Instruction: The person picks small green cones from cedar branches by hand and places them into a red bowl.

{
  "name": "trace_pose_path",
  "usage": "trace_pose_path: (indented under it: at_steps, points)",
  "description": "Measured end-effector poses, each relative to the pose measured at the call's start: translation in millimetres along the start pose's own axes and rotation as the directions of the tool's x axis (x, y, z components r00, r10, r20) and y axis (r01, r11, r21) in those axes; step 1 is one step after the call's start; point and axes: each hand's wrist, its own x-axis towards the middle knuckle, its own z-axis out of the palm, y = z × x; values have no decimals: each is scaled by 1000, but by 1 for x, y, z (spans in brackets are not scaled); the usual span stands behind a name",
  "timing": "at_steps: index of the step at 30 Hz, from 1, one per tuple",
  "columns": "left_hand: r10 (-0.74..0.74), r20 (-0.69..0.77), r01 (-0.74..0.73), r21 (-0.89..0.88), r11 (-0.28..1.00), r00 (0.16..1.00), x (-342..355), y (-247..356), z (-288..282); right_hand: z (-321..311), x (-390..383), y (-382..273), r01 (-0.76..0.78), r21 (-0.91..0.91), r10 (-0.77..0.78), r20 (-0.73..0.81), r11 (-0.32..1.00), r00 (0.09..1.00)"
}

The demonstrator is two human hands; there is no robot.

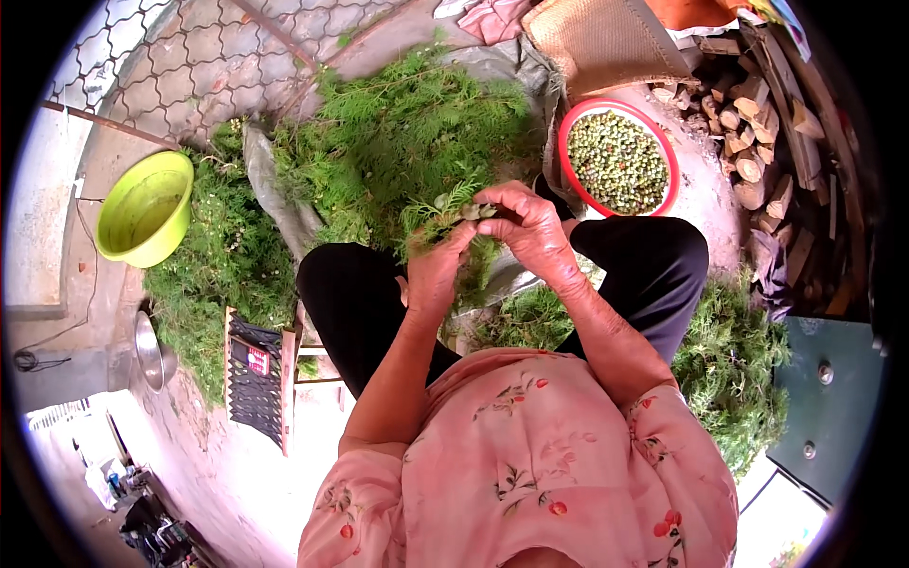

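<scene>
Between my legs, both hands meet over a green conifer sprig that carries small pale grey-green cones. My left hand is closed on the sprig from the lower left. My right hand is pinched at the cones on the sprig's right end, thumb and forefinger around them. A pile of cut conifer branches lies on a grey sheet just beyond my hands. A red-rimmed basin full of small green cones or seeds stands to the right, beside my right knee.
A yellow-green tub sits at the left, above a metal bowl and a small folding stool. More branches lie at the right. Split firewood is stacked behind the basin, with a woven mat at the back and a dark green metal panel.
</scene>
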Motion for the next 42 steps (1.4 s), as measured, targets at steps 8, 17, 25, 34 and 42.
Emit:
trace_pose_path:
  at_steps: [8, 17, 25, 34, 42]
  points:
    - [-69, -65, 66, -44, 997, 996, -9, 5, -8, 10, -7, 3, -225, 264, 197, 127, 938, 972]
    - [-155, 25, 157, -83, 984, 988, -14, 18, -5, 9, -14, 1, -538, 647, 504, 264, 540, 822]
    - [-113, -39, 112, -41, 993, 993, -12, 8, -5, 6, -12, -9, -466, 716, 469, 217, 520, 856]
    - [-160, 16, 152, 234, 960, 987, -21, 12, 1, 10, -17, 8, -246, 214, 245, 34, 945, 969]
    - [-115, -1, 114, 98, 989, 993, -17, 13, 1, 10, -18, -3, -511, 519, 540, 109, 685, 835]
